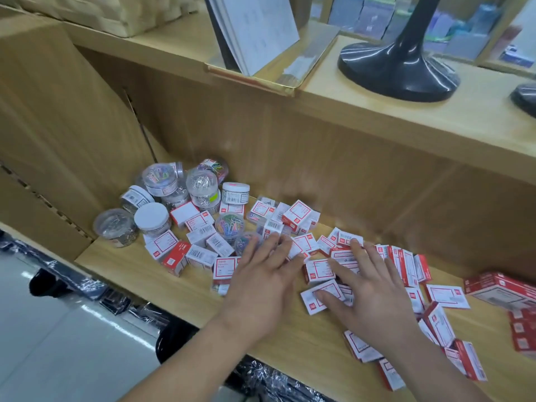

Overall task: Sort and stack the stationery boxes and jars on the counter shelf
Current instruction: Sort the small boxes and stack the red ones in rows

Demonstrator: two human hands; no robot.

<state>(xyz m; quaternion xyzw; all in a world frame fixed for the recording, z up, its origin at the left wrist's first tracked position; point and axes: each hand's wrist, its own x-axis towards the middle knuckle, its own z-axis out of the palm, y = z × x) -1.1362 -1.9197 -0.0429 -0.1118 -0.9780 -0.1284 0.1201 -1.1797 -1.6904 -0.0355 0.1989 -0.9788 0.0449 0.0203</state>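
Observation:
Several small red-and-white stationery boxes (319, 269) lie scattered across the wooden counter shelf (162, 274). Clear round jars of paper clips (201, 184) with white lids are bunched at the shelf's far left. My left hand (261, 281) lies flat with straight fingers, its tips on boxes near the middle of the heap. My right hand (368, 288) is spread flat over boxes just to the right, its fingers touching several of them. Neither hand grips anything. A larger red carton (499, 288) sits at the right edge.
An upper counter (377, 111) overhangs the shelf and carries a black stand base (397, 71) and a tray with white cards (255, 33). A cardboard wall (58, 126) closes the shelf on the left. Wrapped dark goods (116, 300) lie below the shelf's front edge.

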